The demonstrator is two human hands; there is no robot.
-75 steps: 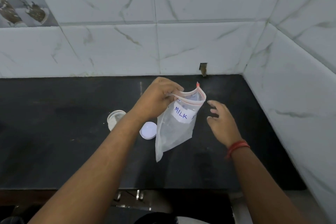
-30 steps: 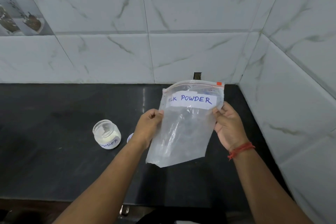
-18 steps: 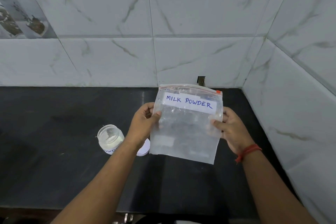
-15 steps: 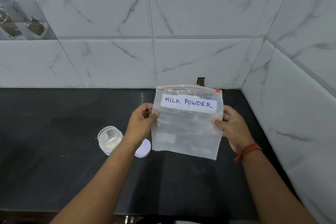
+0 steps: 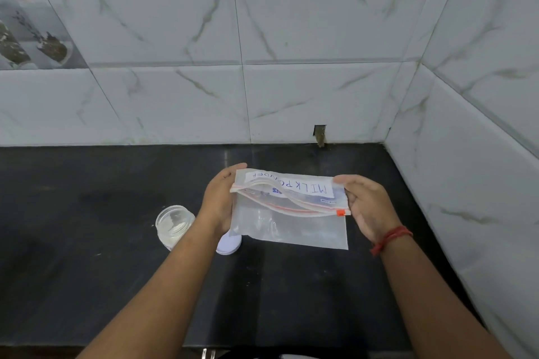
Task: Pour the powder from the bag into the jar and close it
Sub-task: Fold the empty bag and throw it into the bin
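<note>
A clear zip bag (image 5: pixel 291 224) labelled "MILK POWDER" is held flat above the black counter (image 5: pixel 87 271), its open mouth turned toward me and its label upside down. My left hand (image 5: pixel 218 201) grips its left edge and my right hand (image 5: pixel 367 207) grips its right edge by the red zip tab. The bag looks empty. A small glass jar (image 5: pixel 174 224) with white powder inside stands open on the counter, left of my left wrist. Its white lid (image 5: pixel 229 245) lies flat beside it, partly hidden by my left forearm and the bag.
White marble tiled walls (image 5: pixel 291 96) close the counter at the back and on the right, forming a corner. A small dark notch (image 5: pixel 320 134) sits at the base of the back wall. The counter's front edge runs along the bottom of the view.
The bag was upright with its label facing me. Both hands have tipped it down toward flat, so its mouth now faces me and the label reads upside down. Jar and lid have stayed put.
</note>
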